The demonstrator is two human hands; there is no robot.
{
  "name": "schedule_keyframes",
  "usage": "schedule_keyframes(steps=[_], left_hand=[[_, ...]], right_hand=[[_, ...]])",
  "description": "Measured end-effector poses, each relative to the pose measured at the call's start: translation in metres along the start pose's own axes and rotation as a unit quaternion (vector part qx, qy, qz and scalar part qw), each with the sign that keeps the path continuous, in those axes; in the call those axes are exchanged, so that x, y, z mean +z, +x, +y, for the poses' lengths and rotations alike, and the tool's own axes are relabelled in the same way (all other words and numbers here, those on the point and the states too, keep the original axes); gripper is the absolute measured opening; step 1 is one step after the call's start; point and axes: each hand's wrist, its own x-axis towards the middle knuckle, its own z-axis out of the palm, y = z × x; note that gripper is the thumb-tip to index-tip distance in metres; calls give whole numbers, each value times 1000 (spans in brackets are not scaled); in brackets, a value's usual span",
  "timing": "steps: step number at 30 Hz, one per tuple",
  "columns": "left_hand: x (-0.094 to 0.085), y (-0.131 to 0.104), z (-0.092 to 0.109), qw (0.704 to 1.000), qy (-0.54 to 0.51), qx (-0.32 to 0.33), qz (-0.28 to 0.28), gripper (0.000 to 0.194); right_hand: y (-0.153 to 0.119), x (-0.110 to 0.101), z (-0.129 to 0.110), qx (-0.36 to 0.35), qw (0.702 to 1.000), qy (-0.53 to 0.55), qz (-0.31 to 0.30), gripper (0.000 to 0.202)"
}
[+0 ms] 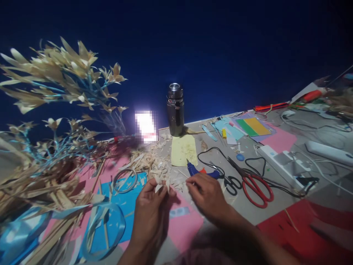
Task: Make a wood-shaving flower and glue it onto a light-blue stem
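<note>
Here, at lower centre, the left hand (151, 201) pinches pale petals (158, 188); the right hand (207, 194) curls by the blue glue gun (193, 169), whether gripping anything I can't tell.

We can't read any text, label, brand, number or sign on anything here; nothing legible for us.

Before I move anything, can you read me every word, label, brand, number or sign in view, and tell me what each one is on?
None: I can read no text anywhere.
Bright patch: pixelated, nothing legible.
Dark flask: no readable lettering.
White power strip: any markings too small or blurred.
Blue glue gun: no readable brand.
Pale petals in the left hand: no lettering visible.
</note>
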Motion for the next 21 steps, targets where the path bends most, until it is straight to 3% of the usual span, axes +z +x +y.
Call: schedule_keyframes(steps=[5, 9, 12, 15, 18, 21], left_hand=[[-1, 19, 11, 999, 27, -18, 9, 45], [0, 37, 9, 999, 25, -39, 9, 46], [0, 46, 7, 997, 22, -66, -24, 42], [-2, 52, 6, 995, 29, -78, -49, 38], [-1, 54, 6, 996, 37, -72, -50, 37], [2, 54, 3, 997, 30, -50, -48, 36]], right_hand=[[6, -32, 44, -10, 966, -209, -150, 51], [11, -35, 51, 5, 939, -265, -218, 51], [14, -35, 54, 0, 943, -246, -224, 48], [16, -41, 62, -30, 960, -201, -191, 45], [17, -50, 68, -82, 981, -99, -147, 48], [18, -55, 66, -141, 979, 14, -148, 46]])
